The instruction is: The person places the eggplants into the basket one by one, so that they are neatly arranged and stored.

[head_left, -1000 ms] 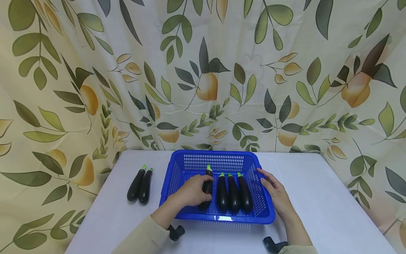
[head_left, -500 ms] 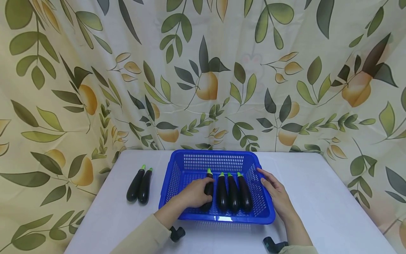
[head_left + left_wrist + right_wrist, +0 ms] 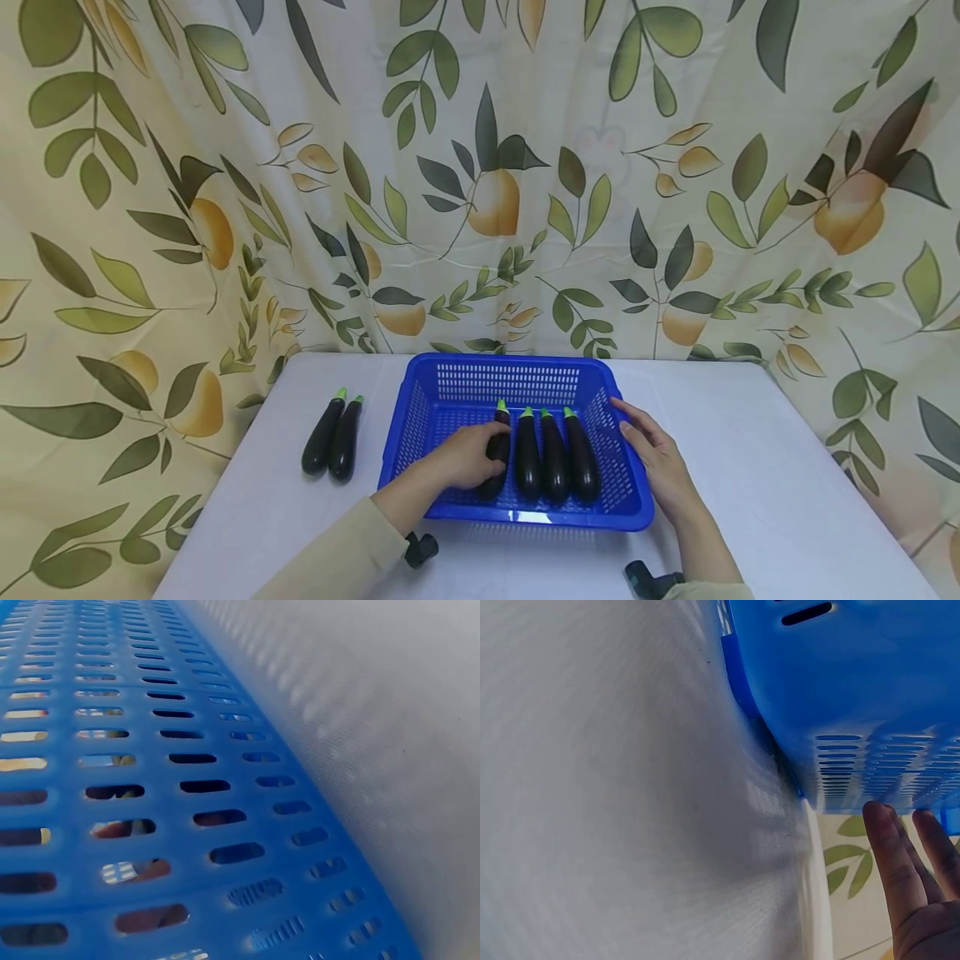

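My left hand (image 3: 470,457) reaches over the near left side of a blue plastic basket (image 3: 517,360) and grips a dark eggplant (image 3: 497,450) with a green stem end, thumb and fingers on either side. To its right, three more eggplants (image 3: 528,458) lie side by side in the basket, stems away from me. My right hand (image 3: 660,462) touches the basket's right rim with extended fingers. In the right wrist view, straight fingers (image 3: 892,859) reach the slotted outer wall. The left wrist view has the slotted basket wall (image 3: 169,802) in front, with the left hand mostly hidden.
Two more eggplants (image 3: 323,437) lie together on the white-covered table (image 3: 720,433), left of the basket. A patterned curtain (image 3: 480,275) hangs behind the table's far edge. A small black device (image 3: 422,550) is strapped at the left wrist, another (image 3: 648,579) at the right.
My left hand and the gripped eggplant have shifted slightly nearer and to the right, alongside the other eggplants. The right hand has stayed at the basket rim.
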A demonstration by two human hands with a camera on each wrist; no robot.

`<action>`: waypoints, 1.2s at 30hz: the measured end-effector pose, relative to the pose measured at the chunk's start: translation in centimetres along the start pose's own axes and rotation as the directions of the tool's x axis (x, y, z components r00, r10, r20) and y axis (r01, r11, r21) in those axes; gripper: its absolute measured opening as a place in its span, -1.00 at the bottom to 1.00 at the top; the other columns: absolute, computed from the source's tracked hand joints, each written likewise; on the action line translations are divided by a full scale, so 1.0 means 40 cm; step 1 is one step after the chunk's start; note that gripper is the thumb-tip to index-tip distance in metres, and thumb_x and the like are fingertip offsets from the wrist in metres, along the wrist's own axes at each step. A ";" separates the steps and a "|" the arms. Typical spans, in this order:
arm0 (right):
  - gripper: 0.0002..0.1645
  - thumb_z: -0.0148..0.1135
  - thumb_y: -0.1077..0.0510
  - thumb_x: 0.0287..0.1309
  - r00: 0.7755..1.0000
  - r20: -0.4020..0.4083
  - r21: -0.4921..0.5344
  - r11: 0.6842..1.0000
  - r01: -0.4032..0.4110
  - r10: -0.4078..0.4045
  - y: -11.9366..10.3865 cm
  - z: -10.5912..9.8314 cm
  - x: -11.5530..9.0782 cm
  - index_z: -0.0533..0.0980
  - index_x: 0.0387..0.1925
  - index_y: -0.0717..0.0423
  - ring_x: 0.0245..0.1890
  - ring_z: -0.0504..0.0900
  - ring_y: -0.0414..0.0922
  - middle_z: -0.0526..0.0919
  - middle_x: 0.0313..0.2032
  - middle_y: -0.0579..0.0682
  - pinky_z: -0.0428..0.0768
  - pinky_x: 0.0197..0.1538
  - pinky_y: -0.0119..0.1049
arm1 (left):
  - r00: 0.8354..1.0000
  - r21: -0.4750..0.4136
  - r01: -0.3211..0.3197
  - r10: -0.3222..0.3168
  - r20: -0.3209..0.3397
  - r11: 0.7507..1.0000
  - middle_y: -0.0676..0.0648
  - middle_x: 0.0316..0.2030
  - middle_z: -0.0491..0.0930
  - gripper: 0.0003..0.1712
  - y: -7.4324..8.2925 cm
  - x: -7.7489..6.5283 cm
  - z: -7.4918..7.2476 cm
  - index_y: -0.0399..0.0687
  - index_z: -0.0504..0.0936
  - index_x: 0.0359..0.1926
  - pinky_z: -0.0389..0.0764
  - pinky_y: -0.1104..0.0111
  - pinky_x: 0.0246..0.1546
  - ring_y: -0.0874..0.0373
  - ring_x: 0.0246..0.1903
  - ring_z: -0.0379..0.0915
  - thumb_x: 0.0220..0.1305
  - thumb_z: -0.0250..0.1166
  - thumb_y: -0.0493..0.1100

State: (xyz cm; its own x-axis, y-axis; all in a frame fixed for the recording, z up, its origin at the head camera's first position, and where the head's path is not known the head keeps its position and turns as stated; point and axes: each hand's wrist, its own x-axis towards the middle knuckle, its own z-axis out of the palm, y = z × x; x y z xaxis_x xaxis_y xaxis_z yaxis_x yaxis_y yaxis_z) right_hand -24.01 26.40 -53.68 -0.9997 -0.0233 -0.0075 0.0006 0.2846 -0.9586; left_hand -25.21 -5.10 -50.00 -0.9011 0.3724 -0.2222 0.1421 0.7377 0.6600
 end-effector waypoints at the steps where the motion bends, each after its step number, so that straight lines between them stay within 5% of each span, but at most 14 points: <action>1: -0.33 -0.10 -0.26 0.58 1.000 -0.001 -0.001 1.000 -0.001 0.001 0.000 0.000 0.000 0.23 0.58 -0.21 0.46 0.36 0.35 0.21 0.58 0.19 0.67 0.22 0.12 | 1.000 0.002 -0.001 0.001 0.001 1.000 -0.19 0.36 0.52 -0.36 -0.001 0.001 0.000 0.10 0.48 0.43 0.51 -0.16 0.31 -0.12 0.28 0.47 0.36 0.38 -0.14; 9: -0.33 -0.11 -0.25 0.58 1.000 -0.003 0.002 1.000 0.000 0.001 0.002 0.003 0.000 0.23 0.58 -0.20 0.45 0.36 0.34 0.21 0.58 0.18 0.70 0.19 0.03 | 1.000 0.021 -0.025 0.025 0.015 0.999 -0.26 0.39 0.44 -0.38 -0.009 0.007 -0.002 0.10 0.51 0.42 0.44 -0.18 0.37 -0.17 0.38 0.38 0.37 0.37 -0.10; 14: -0.33 -0.12 -0.26 0.59 1.000 -0.002 0.000 1.000 -0.002 0.002 0.003 0.002 0.001 0.22 0.58 -0.21 0.46 0.36 0.32 0.21 0.58 0.17 0.71 0.17 -0.08 | 0.999 0.039 -0.045 0.044 0.020 0.998 -0.18 0.17 0.56 -0.43 -0.012 0.013 -0.001 0.07 0.53 0.41 0.52 -0.03 0.31 0.00 0.12 0.47 0.41 0.33 -0.07; 21: -0.33 -0.13 -0.27 0.59 1.000 -0.001 -0.012 1.000 -0.005 0.005 0.002 0.001 0.001 0.22 0.58 -0.23 0.44 0.40 0.22 0.20 0.58 0.15 0.72 0.16 -0.17 | 0.999 0.059 -0.041 0.040 0.017 0.997 -0.21 0.35 0.53 -0.42 -0.010 0.018 0.001 0.06 0.48 0.44 0.42 -0.09 0.42 -0.13 0.41 0.39 0.45 0.28 -0.09; 28: -0.33 -0.13 -0.27 0.58 1.000 0.001 -0.013 1.000 0.002 -0.002 0.004 -0.001 -0.001 0.23 0.58 -0.23 0.42 0.43 0.15 0.22 0.58 0.16 0.72 0.17 -0.15 | 1.000 0.053 -0.007 0.006 0.015 0.999 -0.18 0.40 0.50 -0.42 -0.005 0.019 0.004 0.09 0.45 0.47 0.37 -0.09 0.46 -0.11 0.46 0.35 0.48 0.21 -0.12; 36: -0.33 -0.13 -0.26 0.59 1.000 0.000 -0.011 1.000 0.008 -0.008 0.002 0.001 0.001 0.22 0.58 -0.21 0.46 0.36 0.30 0.19 0.59 0.17 0.71 0.18 -0.08 | 0.999 0.011 0.030 -0.030 0.019 0.999 -0.19 0.41 0.48 -0.35 0.000 0.012 -0.001 0.10 0.43 0.49 0.39 -0.14 0.43 -0.13 0.42 0.38 0.41 0.27 -0.12</action>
State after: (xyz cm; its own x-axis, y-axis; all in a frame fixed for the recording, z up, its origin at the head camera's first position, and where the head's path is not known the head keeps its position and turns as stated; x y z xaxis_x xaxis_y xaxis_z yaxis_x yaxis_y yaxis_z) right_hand -24.04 26.39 -53.78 -0.9997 -0.0254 0.0001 -0.0076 0.2954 -0.9554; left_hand -25.67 -4.94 -50.06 -0.8972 0.3601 -0.2555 0.1191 0.7546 0.6453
